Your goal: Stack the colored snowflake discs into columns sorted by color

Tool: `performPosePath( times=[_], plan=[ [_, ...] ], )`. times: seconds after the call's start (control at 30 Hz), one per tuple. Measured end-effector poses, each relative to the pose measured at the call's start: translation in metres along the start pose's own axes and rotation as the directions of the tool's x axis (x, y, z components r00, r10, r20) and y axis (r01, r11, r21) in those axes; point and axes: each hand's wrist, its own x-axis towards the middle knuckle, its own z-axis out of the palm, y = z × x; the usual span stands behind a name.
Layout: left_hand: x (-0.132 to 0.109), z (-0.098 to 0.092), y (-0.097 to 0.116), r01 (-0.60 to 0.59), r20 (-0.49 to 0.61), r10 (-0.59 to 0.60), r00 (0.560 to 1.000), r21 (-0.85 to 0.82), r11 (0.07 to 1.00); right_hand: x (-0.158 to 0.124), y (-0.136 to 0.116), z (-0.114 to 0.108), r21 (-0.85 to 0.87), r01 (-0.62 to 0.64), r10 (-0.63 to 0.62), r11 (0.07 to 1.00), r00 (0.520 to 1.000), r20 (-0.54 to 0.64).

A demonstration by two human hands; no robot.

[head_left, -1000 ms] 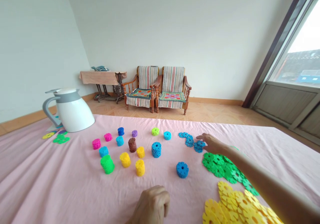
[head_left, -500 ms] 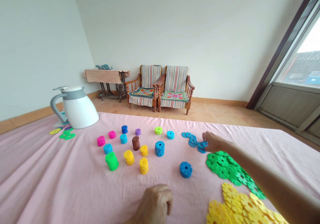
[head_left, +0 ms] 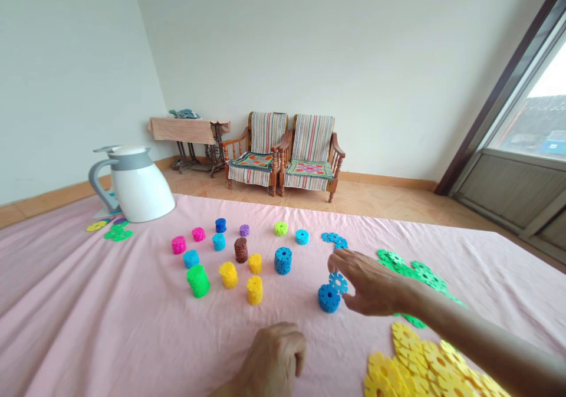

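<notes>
My right hand point(head_left: 365, 282) pinches a blue snowflake disc point(head_left: 338, 282) by its edge, tilted up just over a short stack of blue snowflake discs point(head_left: 329, 298). Whether the disc touches the stack I cannot tell. Behind my fingers lie loose blue discs point(head_left: 335, 239), partly covered by the hand. Curled into a loose fist, my left hand point(head_left: 276, 356) rests on the cloth at the near middle; nothing shows in it. A taller blue stack point(head_left: 283, 261) stands left of my right hand.
Several small stacks, including a green stack point(head_left: 198, 281) and a brown stack point(head_left: 241, 250), stand on the pink cloth point(head_left: 110, 302). Loose green discs point(head_left: 424, 274) and yellow discs point(head_left: 424, 361) lie right. A white jug point(head_left: 144, 190) stands far left; chairs point(head_left: 309, 155) are beyond.
My right hand has come from the loose blue discs toward me and left, bringing one blue disc to the short blue stack. My left hand stays put.
</notes>
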Motion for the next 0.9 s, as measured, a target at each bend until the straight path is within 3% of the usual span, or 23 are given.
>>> performPosePath(
  times=[0.3, 0.43, 0.57, 0.67, 0.77, 0.9],
  plan=[
    [-0.002, 0.003, -0.003, 0.024, 0.002, -0.024, 1.0, -0.02, 0.999, 0.001, -0.013, 0.012, 0.013, 0.012, -0.013, 1.0, 0.998, 0.056],
    [-0.001, 0.002, -0.005, 0.031, 0.004, -0.031, 1.0, -0.021, 0.999, -0.001, -0.012, 0.008, 0.036, -0.006, 0.005, 0.999, 1.0, 0.019],
    [-0.001, 0.003, -0.005, 0.021, -0.001, -0.021, 1.0, -0.025, 0.999, 0.003, 0.015, -0.005, 0.009, -0.08, 0.081, 0.997, 0.995, -0.057],
    [-0.002, 0.004, -0.006, 0.013, -0.007, -0.013, 1.0, -0.027, 1.0, 0.008, 0.051, -0.008, -0.09, -0.236, 0.229, 0.968, 0.97, -0.08],
    [-0.002, 0.004, -0.006, 0.012, 0.001, -0.012, 1.0, -0.024, 1.0, 0.009, 0.082, 0.0, -0.122, -0.324, 0.32, 0.938, 0.946, -0.045],
    [-0.002, 0.005, -0.007, 0.022, 0.02, -0.021, 1.0, -0.019, 1.0, 0.008, 0.1, 0.017, -0.141, -0.358, 0.364, 0.923, 0.931, 0.02]
  ],
)
